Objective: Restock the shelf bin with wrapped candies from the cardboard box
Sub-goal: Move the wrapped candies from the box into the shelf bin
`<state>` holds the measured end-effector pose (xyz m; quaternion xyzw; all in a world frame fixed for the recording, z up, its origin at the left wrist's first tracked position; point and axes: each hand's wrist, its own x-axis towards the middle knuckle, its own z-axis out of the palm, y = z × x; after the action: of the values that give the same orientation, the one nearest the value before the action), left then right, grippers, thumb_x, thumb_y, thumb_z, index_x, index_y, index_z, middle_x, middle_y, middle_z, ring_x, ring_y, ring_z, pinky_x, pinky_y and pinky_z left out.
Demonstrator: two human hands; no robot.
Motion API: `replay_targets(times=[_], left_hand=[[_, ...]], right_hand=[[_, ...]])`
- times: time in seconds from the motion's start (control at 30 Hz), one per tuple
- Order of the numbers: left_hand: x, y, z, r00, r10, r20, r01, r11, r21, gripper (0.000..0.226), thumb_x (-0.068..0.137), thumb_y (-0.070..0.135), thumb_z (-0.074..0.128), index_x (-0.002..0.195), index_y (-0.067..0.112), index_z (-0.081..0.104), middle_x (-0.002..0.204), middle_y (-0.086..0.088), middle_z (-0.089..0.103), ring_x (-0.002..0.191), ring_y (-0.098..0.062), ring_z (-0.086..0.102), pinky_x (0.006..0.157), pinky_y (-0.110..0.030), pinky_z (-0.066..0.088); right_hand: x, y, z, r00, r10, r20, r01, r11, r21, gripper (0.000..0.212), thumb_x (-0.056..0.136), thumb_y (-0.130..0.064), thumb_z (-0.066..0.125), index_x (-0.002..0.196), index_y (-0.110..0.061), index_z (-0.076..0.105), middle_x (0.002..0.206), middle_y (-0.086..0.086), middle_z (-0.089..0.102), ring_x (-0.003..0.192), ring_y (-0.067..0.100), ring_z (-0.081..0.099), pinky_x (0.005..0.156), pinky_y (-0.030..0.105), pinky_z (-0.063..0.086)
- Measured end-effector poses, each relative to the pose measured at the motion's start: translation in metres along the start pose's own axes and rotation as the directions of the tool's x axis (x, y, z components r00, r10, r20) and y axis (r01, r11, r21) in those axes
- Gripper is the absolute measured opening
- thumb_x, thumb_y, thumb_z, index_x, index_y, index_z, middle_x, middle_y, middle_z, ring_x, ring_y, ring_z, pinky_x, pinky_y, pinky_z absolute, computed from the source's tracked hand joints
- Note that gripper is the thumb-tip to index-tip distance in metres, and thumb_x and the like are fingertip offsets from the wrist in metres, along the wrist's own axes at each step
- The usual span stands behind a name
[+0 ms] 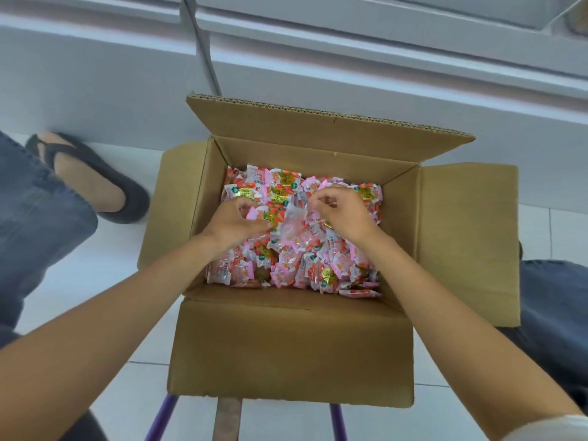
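While both bare forearms reach down from the near edge, the brown corrugated cardboard box (pixel 286 345) stands with all four flaps folded outward, and its inside is heaped with pink, red and white wrapped candies (pixel 286 268) with gold labels. The left hand (pixel 232 221) is inside the box over the left middle of the heap, its fingers (pixel 246 205) curled round a red-and-pink candy from the top layer. The right hand (pixel 343 214) is just beside it, toward the right wall, and its fingers (pixel 321 200) are bent and pinch a pale, clear-pink wrapper that lies between the two hands; that wrapper is blurred. Every candy in view is in the box.

Below the near flap two purple tube legs (pixel 162 418) and a brown strip show; what the box rests on is hidden. White floor tiles (pixel 95 281) surround it. To the left, another person's foot in a dark open-backed flat shoe (pixel 105 183) and a blue denim leg (pixel 35 211) stand on the tiles. A grey metal rod (pixel 203 49) rises behind the far flap.
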<state>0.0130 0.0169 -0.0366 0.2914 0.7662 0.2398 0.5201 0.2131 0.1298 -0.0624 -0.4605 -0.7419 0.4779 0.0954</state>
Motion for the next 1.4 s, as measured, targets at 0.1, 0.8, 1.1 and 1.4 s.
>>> replay_targets(times=[0.1,0.8,1.1,1.4], left_hand=[[-0.001,0.005,-0.005,0.998,-0.036,-0.060,0.035,0.999,-0.024,0.066,0.081,0.028,0.079,0.133,-0.003,0.053,0.137,-0.022,0.054,0.126,-0.038,0.052,0.105,-0.046,0.043],[0.004,0.004,-0.009,0.971,-0.088,0.223,0.177,0.892,-0.416,0.061,0.097,0.046,0.054,0.148,0.023,0.030,0.126,0.000,0.046,0.117,-0.027,0.063,0.094,-0.032,0.055],[0.014,-0.013,-0.031,0.989,-0.044,0.144,0.112,0.856,-0.505,0.039,0.093,0.019,0.064,0.131,0.020,0.055,0.131,-0.002,0.064,0.109,-0.022,0.068,0.094,-0.047,0.055],[0.010,-0.017,-0.018,0.995,-0.033,0.094,0.076,0.863,-0.499,0.035,0.102,0.015,0.049,0.135,0.027,0.043,0.123,0.013,0.055,0.120,-0.021,0.056,0.064,-0.017,0.057]], right_hand=[[0.001,0.005,-0.002,0.996,0.070,0.062,-0.057,0.978,-0.200,0.023,0.093,-0.020,0.064,0.115,-0.012,0.069,0.121,0.006,0.064,0.112,0.019,0.057,0.096,0.031,0.046],[-0.002,-0.046,0.017,0.990,0.091,0.105,-0.119,0.946,0.301,0.005,0.092,-0.018,0.066,0.090,-0.015,0.064,0.077,-0.007,0.066,0.066,-0.007,0.061,0.069,0.009,0.047],[0.050,0.003,0.055,0.991,0.082,0.107,-0.040,0.937,-0.348,0.071,0.088,-0.031,0.071,0.149,-0.012,0.039,0.153,0.007,0.038,0.143,0.024,0.032,0.117,0.031,0.025],[0.063,0.019,0.062,0.987,-0.130,0.092,0.159,0.838,-0.522,0.044,0.097,-0.030,0.058,0.138,-0.018,0.052,0.127,0.007,0.058,0.118,0.029,0.049,0.103,0.039,0.036]])
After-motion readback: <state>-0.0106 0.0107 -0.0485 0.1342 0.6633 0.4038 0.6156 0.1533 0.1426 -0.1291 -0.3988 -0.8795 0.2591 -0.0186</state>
